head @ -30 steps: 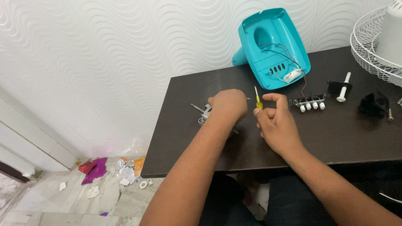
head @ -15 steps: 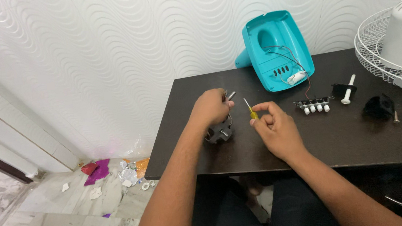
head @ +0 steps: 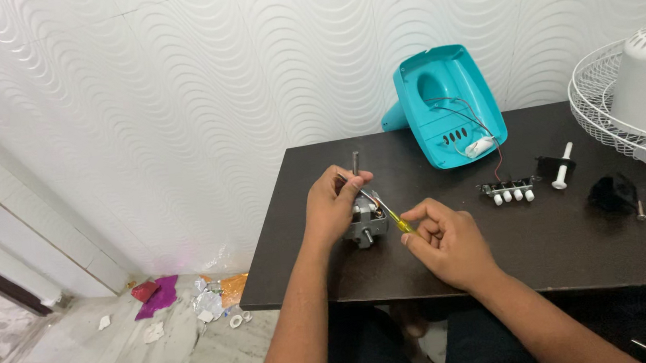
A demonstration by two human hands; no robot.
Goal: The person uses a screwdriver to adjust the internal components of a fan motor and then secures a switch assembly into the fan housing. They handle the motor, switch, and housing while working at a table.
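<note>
My left hand (head: 331,207) grips a small grey fan motor (head: 366,222) with a steel shaft sticking up, held just above the dark table (head: 586,246) near its left front. My right hand (head: 443,242) holds a yellow-handled screwdriver (head: 396,220), its tip pointed left into the motor's side. Both hands sit close together over the table's left part.
A teal plastic fan housing (head: 449,104) with wires leans against the wall. A row of white push-button switches (head: 508,189), a black-and-white knob (head: 558,168), a black part (head: 611,194) and small screws lie to the right. A white wire fan guard (head: 640,120) stands far right. Scraps litter the floor (head: 183,300).
My left hand has lifted the motor and turned it upright, shaft up. My right hand has brought the screwdriver tip to the motor. The view has shifted slightly left.
</note>
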